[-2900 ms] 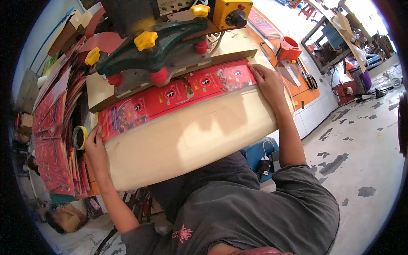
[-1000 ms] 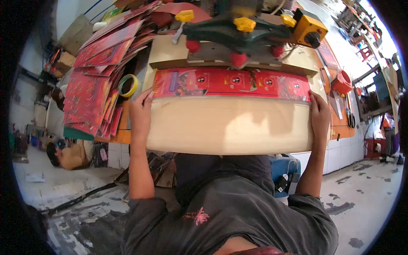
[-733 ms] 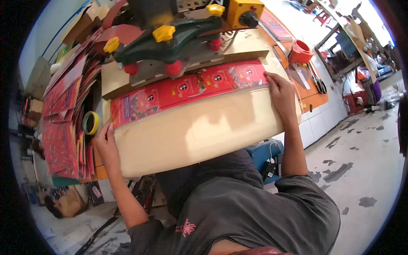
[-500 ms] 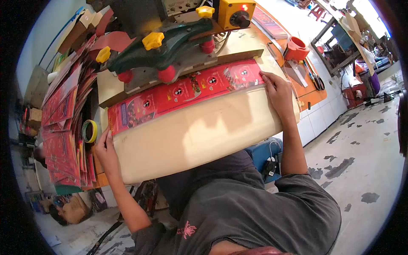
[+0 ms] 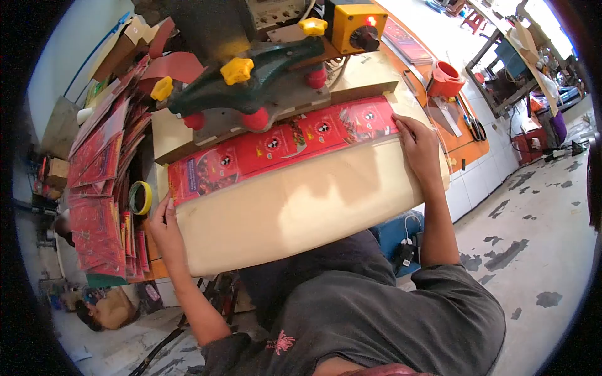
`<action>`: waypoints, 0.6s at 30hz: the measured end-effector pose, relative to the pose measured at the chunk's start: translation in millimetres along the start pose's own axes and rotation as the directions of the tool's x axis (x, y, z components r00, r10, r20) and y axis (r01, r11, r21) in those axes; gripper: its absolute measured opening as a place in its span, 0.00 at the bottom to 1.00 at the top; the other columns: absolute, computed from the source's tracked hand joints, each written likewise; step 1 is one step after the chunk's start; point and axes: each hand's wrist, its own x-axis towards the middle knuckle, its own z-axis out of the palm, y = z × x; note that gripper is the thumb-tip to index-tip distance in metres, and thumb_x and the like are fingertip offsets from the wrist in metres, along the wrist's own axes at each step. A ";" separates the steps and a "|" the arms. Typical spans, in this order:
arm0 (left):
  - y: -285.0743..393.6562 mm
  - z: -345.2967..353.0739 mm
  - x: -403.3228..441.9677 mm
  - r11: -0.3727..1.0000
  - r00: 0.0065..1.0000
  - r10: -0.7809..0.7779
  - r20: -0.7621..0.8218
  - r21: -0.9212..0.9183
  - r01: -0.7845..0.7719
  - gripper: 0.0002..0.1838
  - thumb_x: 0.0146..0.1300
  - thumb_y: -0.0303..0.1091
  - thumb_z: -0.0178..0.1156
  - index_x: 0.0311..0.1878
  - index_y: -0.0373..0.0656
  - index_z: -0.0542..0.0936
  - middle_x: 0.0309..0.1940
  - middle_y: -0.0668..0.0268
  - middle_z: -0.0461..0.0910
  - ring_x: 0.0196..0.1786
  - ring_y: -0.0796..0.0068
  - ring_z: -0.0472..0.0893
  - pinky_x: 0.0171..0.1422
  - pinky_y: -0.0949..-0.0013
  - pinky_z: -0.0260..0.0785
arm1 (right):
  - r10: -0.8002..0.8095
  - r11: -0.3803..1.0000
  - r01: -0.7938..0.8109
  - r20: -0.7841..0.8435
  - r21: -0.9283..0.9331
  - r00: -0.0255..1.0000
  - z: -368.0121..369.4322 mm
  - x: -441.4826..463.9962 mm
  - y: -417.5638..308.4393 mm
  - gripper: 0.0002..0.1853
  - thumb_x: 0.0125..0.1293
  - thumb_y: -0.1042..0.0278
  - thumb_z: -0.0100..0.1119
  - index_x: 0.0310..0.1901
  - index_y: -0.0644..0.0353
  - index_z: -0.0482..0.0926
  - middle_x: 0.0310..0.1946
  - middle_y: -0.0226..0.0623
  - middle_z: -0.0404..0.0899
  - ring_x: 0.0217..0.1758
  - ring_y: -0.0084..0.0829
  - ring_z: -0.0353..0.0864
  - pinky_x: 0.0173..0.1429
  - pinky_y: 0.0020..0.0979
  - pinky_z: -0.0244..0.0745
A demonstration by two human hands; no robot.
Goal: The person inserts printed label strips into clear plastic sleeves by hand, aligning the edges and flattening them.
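Note:
A long strip of red printed sheet (image 5: 282,145) with a clear plastic edge lies along the far side of a cream work surface (image 5: 276,219). My left hand (image 5: 167,230) pinches its left end between thumb and fingers. At the opposite end, my right hand (image 5: 420,149) has its fingers closed on the sheet's right edge. Just beyond the strip stands a press with a dark green arm (image 5: 210,94), yellow star knobs (image 5: 237,71) and red feet (image 5: 255,120). A straight metal bar (image 5: 364,92) runs beside the strip's far edge.
Left of the surface are piled red printed sheets (image 5: 94,166) and a yellow tape roll (image 5: 140,197). A yellow control box (image 5: 355,30) with a lit red light is behind. Right are a red tape roll (image 5: 445,78) and scissors (image 5: 478,127). Another person (image 5: 113,308) is at lower left.
The whole view has shifted slightly, so everything appears a little lower and further right. Both hands keep their hold on the ends of the sheet, which shows no clear movement against the press.

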 end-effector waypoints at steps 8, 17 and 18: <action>-14.2 -1.4 3.2 0.995 0.998 0.062 0.000 0.083 -0.062 0.19 0.77 0.37 0.56 0.61 0.33 0.82 0.46 0.56 0.87 0.45 0.73 0.81 0.55 0.67 0.73 | -0.043 0.999 0.044 -0.017 0.023 0.999 1.5 0.3 4.7 0.12 0.72 0.66 0.60 0.51 0.61 0.86 0.45 0.48 0.87 0.46 0.44 0.89 0.53 0.36 0.80; -6.5 1.5 1.5 0.997 0.999 0.043 -0.013 0.061 -0.043 0.20 0.77 0.38 0.56 0.61 0.34 0.81 0.47 0.55 0.86 0.46 0.71 0.81 0.55 0.68 0.71 | -0.038 0.999 0.038 -0.001 0.012 0.999 0.8 0.3 5.8 0.12 0.73 0.66 0.59 0.52 0.60 0.86 0.45 0.48 0.87 0.46 0.43 0.88 0.53 0.36 0.79; -10.2 2.0 2.3 0.996 0.998 0.060 -0.022 0.061 -0.059 0.20 0.77 0.38 0.56 0.61 0.34 0.82 0.46 0.55 0.86 0.46 0.70 0.81 0.55 0.68 0.71 | -0.035 0.999 0.035 -0.002 0.017 0.999 0.8 0.4 5.6 0.12 0.73 0.66 0.59 0.52 0.60 0.86 0.46 0.48 0.87 0.47 0.43 0.88 0.53 0.36 0.79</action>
